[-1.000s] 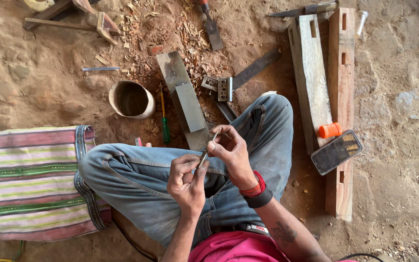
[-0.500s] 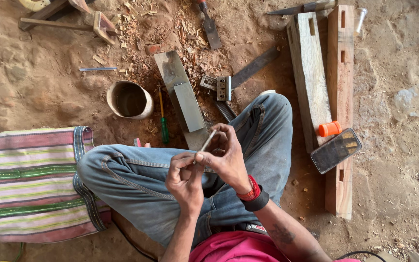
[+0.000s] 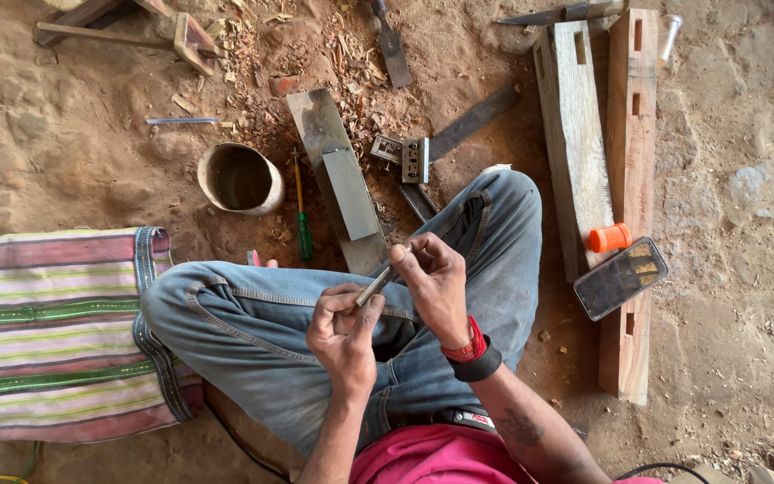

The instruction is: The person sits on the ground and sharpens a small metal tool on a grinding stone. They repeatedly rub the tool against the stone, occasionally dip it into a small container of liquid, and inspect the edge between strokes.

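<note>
I sit cross-legged on a dirt floor in blue jeans. My left hand [image 3: 342, 327] and my right hand [image 3: 432, 282] meet over my lap, both pinching a small flat metal blade [image 3: 374, 287]. The left hand grips its lower end, while the right thumb and fingers press on its upper end. A red band and a black band circle my right wrist. Just beyond my knees lies a grey sharpening stone [image 3: 351, 193] on a long wooden block [image 3: 320, 121].
A round clay bowl [image 3: 239, 177] and a green-handled screwdriver [image 3: 302, 229] lie left of the stone. A striped cloth bag [image 3: 55, 332] sits at my left. Two mortised wooden beams [image 3: 575, 134] lie at right with a phone [image 3: 620, 278] and an orange cap [image 3: 609, 237]. A chisel [image 3: 391, 40] and metal square [image 3: 445, 143] lie ahead among shavings.
Both hands have shifted slightly on the blade, the right fingers sliding along its upper end. The view has tilted a little; nothing on the ground moved.
</note>
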